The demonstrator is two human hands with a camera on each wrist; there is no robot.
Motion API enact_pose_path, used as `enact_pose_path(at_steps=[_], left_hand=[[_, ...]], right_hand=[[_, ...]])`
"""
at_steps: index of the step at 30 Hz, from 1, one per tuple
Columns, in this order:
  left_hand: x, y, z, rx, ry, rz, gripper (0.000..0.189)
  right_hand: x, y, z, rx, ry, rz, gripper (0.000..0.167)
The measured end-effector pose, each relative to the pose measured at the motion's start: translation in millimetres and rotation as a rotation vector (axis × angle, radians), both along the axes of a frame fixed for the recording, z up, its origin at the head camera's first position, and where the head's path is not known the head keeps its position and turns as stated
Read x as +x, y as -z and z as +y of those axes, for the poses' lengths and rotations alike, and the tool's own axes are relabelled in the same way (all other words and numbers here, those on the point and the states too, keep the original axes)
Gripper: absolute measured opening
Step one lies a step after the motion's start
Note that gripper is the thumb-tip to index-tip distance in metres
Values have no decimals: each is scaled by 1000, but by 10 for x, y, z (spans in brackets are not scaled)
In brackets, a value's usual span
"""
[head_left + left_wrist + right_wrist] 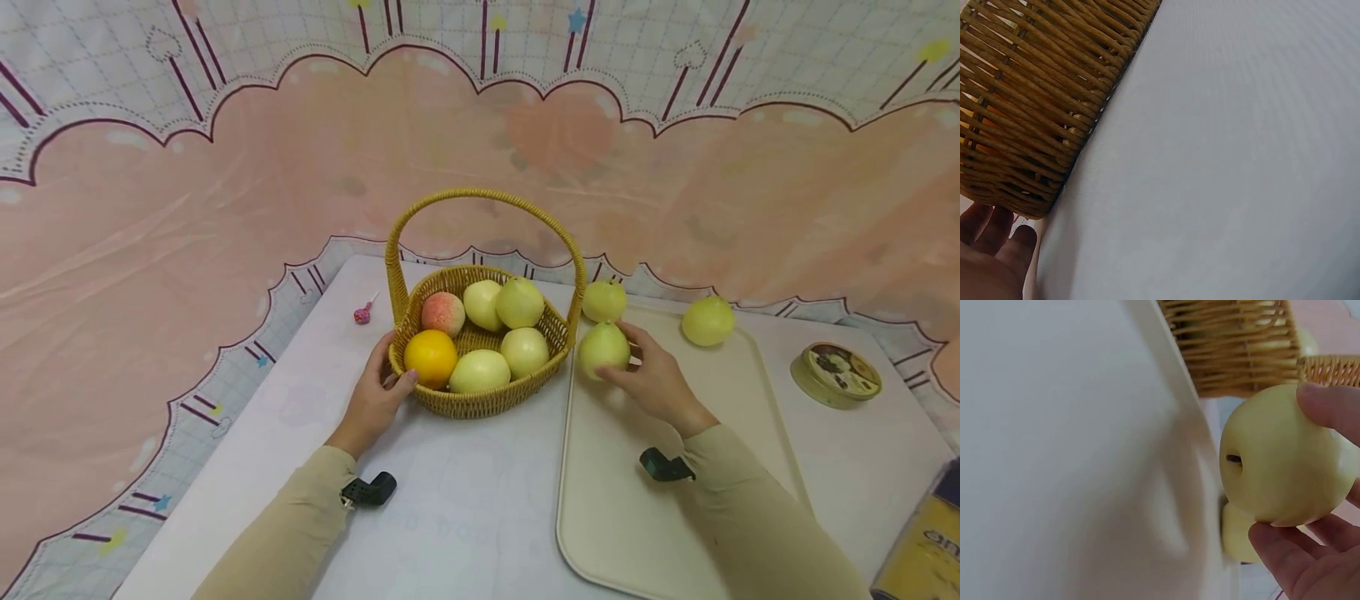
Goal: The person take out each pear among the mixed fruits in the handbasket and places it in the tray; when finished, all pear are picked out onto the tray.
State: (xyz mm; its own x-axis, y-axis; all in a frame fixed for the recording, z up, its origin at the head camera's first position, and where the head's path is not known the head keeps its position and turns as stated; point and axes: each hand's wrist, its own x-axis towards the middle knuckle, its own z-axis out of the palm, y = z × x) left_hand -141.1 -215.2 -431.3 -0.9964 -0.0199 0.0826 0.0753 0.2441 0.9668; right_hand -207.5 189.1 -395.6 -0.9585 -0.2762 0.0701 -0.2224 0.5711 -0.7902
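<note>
My right hand holds a round pale green pear between thumb and fingers, over the tray's left edge, just right of the basket. In the right wrist view this pear shows a dark dimple and appears raised off the tray. At the wicker basket, my left hand grips the left front rim, thumb at the front and fingers along the outer side. Inside the basket lie an orange, a peach and several pale green fruits. Its tall handle arches above them.
The beige tray lies on the white table, with one green pear at its far left corner and another at its far right. Further right are a round tin and a yellow package. A lollipop lies left of the basket.
</note>
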Motion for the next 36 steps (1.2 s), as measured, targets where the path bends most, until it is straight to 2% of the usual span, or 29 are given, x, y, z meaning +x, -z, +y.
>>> enact_pose_path(at_steps=[7, 14, 24, 32, 36], left_hand=[[6, -10, 7, 6, 1, -2, 75], [6, 5, 12, -3, -5, -16, 75], [-2, 16, 5, -7, -10, -4, 74], [-6, 32, 3, 0, -10, 2, 74], [-4, 26, 10, -3, -10, -1, 74]], right_hand=[[-111, 75, 22, 4, 35, -38, 85], [-133, 119, 36, -2, 48, -49, 84], [-111, 35, 57, 55, 49, -37, 74], [-82, 2, 102, 67, 33, -53, 77], [-89, 3, 97, 83, 25, -36, 72]])
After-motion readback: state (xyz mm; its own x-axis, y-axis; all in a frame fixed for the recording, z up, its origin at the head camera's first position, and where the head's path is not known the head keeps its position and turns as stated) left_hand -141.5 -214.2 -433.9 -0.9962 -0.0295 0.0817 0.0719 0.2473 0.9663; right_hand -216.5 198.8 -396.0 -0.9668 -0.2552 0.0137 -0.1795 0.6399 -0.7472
